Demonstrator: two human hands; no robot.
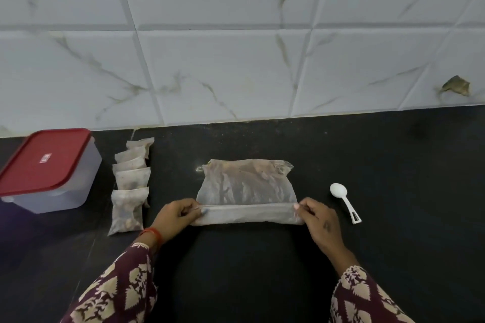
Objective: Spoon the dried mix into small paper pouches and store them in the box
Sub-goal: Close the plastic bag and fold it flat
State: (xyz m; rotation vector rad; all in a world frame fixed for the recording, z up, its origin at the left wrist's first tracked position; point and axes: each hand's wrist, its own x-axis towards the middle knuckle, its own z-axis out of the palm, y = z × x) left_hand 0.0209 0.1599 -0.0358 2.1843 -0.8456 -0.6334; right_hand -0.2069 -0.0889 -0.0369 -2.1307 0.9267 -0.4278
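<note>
A clear plastic bag (246,186) dusted with brown mix lies flat on the black counter, its near edge folded over into a roll. My left hand (175,217) pinches the left end of that roll and my right hand (319,220) pinches the right end. Several filled paper pouches (130,191) lie in an overlapping row to the left of the bag. Further left stands the clear storage box (78,186) with its red lid (44,160) closed. A white plastic spoon (345,202) lies on the counter to the right of my right hand.
The black counter (393,165) runs back to a white marble-patterned tiled wall (236,60). A chipped brown patch (456,86) marks the wall at the far right.
</note>
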